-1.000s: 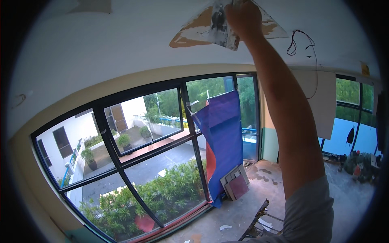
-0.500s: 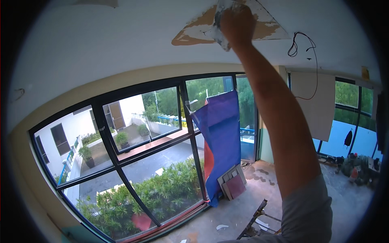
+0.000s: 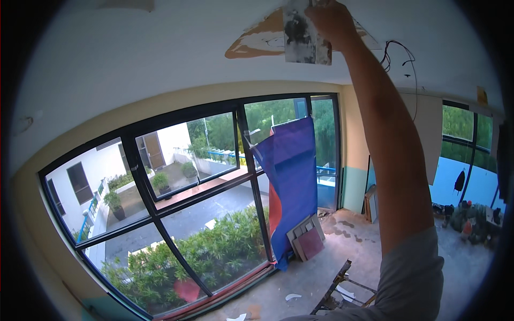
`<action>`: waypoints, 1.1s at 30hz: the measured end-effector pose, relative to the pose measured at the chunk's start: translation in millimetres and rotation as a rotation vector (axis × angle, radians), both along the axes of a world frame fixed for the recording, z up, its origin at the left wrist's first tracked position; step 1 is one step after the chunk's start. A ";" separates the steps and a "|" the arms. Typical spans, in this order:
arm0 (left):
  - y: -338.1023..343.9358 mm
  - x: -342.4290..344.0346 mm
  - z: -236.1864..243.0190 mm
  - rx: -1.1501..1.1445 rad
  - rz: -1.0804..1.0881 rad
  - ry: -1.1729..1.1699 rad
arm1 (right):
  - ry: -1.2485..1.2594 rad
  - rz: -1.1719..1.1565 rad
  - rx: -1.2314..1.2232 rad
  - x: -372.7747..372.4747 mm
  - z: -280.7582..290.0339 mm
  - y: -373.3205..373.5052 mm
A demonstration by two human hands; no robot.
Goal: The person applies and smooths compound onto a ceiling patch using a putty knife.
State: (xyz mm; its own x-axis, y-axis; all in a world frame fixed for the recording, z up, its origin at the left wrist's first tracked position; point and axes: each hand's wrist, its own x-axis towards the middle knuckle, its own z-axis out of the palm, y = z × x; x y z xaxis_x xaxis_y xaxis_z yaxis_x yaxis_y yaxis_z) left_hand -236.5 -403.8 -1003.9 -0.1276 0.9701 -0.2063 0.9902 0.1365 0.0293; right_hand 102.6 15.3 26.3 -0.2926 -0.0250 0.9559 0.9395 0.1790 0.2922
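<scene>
Raised overhead at the top of the head view, my right hand [image 3: 333, 21] is closed around a flat rectangular plastering trowel [image 3: 300, 35]. Its pale blade is smeared with dark grey and white. Behind the blade lies a triangular ceiling patch [image 3: 262, 38], brown with white compound spread unevenly over it. The trowel and hand hide the patch's middle; whether the blade touches the ceiling I cannot tell. My left hand is out of the picture.
Loose dark wires [image 3: 399, 48] hang from the ceiling beside my forearm. Below stand a metal frame like a ladder top [image 3: 337, 281], leaning panels [image 3: 308, 243] and a blue sheet [image 3: 294, 171] against black-framed windows [image 3: 155, 214]. Clutter [image 3: 466, 219] lies at the right.
My right hand has shifted slightly right and up. The trowel has turned from a steep, edge-on tilt so that its broad face shows, covering a different part of the patch.
</scene>
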 end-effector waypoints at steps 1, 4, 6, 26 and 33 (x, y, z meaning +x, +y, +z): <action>1.8 0.2 -0.1 0.002 -0.007 0.004 | 0.060 0.155 0.203 3.3 -6.5 8.0; 2.9 1.5 2.1 0.010 0.003 0.011 | 0.536 0.862 0.031 -9.3 -22.7 -4.8; 4.9 -2.3 1.3 0.017 0.004 0.020 | 0.497 0.852 0.131 -9.0 -23.5 -4.4; 21.8 -9.7 -7.2 0.047 0.008 0.031 | 0.603 1.015 0.131 -36.0 -29.7 -26.3; 30.7 0.6 -8.0 0.062 0.009 0.017 | 0.547 0.813 0.214 -56.2 -37.3 -20.2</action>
